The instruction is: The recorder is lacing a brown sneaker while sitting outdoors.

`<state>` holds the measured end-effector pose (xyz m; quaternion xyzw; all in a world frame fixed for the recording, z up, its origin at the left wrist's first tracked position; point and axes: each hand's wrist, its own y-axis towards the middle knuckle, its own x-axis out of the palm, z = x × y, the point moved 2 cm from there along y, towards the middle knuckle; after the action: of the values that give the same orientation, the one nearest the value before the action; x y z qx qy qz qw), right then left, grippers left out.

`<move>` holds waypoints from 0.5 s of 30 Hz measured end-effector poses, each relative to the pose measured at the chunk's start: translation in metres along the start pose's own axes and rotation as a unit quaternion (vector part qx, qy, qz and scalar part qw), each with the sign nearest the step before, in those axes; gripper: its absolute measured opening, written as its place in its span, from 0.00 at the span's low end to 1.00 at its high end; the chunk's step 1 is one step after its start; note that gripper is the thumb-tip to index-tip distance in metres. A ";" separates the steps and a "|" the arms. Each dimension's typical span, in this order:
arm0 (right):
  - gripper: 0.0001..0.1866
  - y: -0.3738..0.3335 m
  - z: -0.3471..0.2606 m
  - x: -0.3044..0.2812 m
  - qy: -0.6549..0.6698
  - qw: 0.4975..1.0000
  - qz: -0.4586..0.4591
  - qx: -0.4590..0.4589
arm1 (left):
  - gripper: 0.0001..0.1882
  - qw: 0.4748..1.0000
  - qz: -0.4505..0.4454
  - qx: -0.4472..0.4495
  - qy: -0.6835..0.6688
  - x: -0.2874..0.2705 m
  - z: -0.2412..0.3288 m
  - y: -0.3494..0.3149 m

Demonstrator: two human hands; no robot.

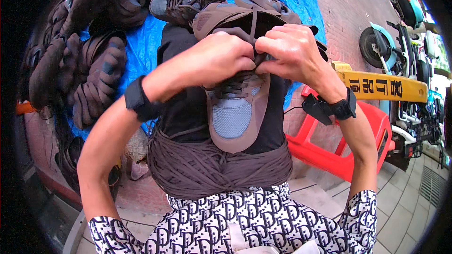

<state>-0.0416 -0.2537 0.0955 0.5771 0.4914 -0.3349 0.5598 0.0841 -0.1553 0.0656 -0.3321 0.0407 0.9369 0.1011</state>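
Observation:
A brown sneaker (pixel 235 117) with a grey-blue mesh toe rests on my lap, its toe pointing toward me. Over its upper lacing my left hand (pixel 226 55) pinches a dark brown shoelace. My right hand (pixel 288 52) is closed on the lace too, its thumb and fingertips almost meeting those of the left. One strand of the shoelace (pixel 254 23) stands up between the two hands. Both hands hide the upper eyelets. Across my thighs lies a thick bundle of loose brown laces (pixel 221 162).
Finished-looking brown sneakers (pixel 186 0) lie beyond my lap on a blue tarp (pixel 301 0). Strings of dark shoes (pixel 99 75) pile up at the left. To the right are a red plastic stool (pixel 325 150), a yellow board (pixel 386 84) and parked scooters (pixel 376 47).

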 end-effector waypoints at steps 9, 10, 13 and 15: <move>0.16 -0.002 0.008 0.000 0.051 0.999 0.012 0.014 | 0.06 0.941 -0.171 -0.129 -0.261 -0.002 -0.020 0.017; 0.16 -0.002 0.009 0.001 0.048 0.999 0.006 0.009 | 0.07 0.952 -0.166 -0.090 -0.239 -0.002 -0.018 0.018; 0.18 -0.004 0.011 0.002 0.062 0.997 0.034 -0.008 | 0.07 0.986 -0.114 -0.048 -0.115 0.001 -0.016 0.017; 0.18 -0.005 0.013 0.003 0.066 0.997 0.033 0.000 | 0.08 0.993 -0.080 -0.030 -0.084 0.000 -0.012 0.015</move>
<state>-0.0437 -0.2661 0.0895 0.6138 0.5082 -0.2775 0.5366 0.0884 -0.1714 0.0564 -0.2572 -0.0231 0.9513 0.1685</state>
